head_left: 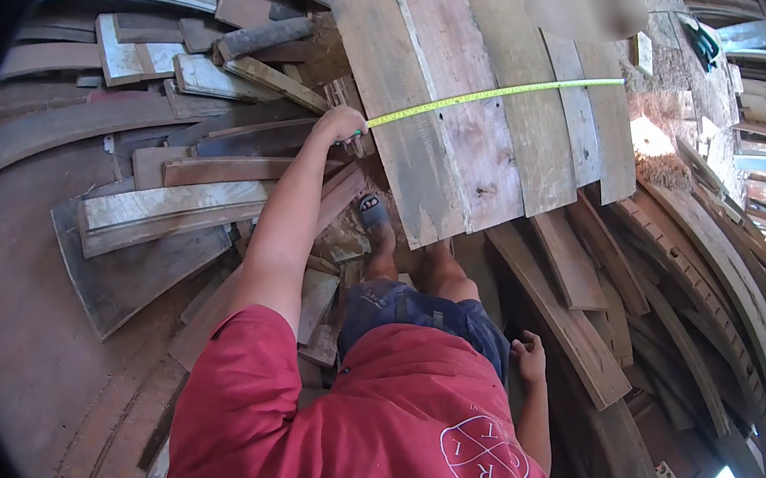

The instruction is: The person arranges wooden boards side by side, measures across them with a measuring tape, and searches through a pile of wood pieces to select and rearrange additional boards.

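Note:
My left hand [343, 125] is closed round the case end of a tape measure, at the left edge of a panel. Its yellow blade [484, 94] runs out across the panel to the far right side. The panel is a row of wide wooden boards [473, 108] laid side by side, with brown, pinkish and grey faces. Down beside my shorts hangs my right hand [528, 355], its fingers curled. Something dark shows at its fingertips, too small to name. The tape's case is mostly hidden by my left hand.
Stacked planks [188, 207] and short offcuts [222, 79] crowd the left. Long boards [571, 327] lean and lie on the right. Sawdust [662, 153] is heaped beyond the panel. My sandalled foot [373, 210] stands close to loose wood. A power strip [668, 477] lies lower right.

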The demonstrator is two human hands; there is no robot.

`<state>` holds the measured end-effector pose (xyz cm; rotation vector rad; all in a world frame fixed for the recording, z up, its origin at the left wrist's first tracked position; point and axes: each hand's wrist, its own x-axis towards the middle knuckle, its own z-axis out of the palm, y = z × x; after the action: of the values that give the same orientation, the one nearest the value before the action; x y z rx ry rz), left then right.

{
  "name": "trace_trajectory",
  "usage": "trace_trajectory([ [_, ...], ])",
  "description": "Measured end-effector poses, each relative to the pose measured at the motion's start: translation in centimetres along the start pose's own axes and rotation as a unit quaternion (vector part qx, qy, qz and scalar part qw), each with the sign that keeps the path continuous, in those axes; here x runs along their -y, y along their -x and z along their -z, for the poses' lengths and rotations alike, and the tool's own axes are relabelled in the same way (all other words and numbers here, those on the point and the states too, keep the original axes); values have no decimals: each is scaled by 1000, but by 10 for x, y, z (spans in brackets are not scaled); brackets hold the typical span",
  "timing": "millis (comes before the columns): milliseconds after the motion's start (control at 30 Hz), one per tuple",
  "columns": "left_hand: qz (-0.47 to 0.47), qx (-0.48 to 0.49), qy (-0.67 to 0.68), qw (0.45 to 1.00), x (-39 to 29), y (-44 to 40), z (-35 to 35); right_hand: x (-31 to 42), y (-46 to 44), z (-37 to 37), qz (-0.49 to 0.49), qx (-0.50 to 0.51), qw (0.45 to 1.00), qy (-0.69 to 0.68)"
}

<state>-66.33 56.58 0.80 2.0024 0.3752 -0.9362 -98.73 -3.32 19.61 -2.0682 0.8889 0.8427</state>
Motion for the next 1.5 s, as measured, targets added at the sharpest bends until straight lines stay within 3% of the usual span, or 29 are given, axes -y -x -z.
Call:
trace_trajectory([
  [267,-5,-3,-109,994,7,0,-1,-7,-3,-1,4,4,1000,17],
  [367,-118,21,-224,967,19,-7,0,-10,-4,-2,2,6,1000,6],
  [467,-151,-8,-146,978,28,-12,-2,-7,-2,-2,11,8,1000,18],
  [633,-1,-26,-114,993,17,-11,-5,0,-1,0,-6,2,1000,26],
  [733,-44,-15,-200,979,15,-8,-4,2,-1,1,-6,-3,1000,27],
  [833,-6,-20,-157,987,15,-7,-4,2,-1,1,4,-3,1000,27],
  [967,-49,-33,-171,983,15,-5,-6,4,-3,-2,1,-3,1000,-3],
  [1033,-3,-33,-132,991,11,-2,-4,-3,-8,-5,5,-5,1000,-3],
  [1067,-45,-28,-163,985,13,-4,-3,-2,-8,-7,10,-3,1000,1],
  [1300,-41,-30,-146,988,15,-7,-4,-10,-2,-16,-9,2,1000,-24],
  [1367,5,-36,-87,996,14,-8,-6,-21,-4,-19,-15,2,1000,2],
  [1500,7,-15,-114,993,25,-18,-5,-45,-11,-30,-16,25,997,-76],
])
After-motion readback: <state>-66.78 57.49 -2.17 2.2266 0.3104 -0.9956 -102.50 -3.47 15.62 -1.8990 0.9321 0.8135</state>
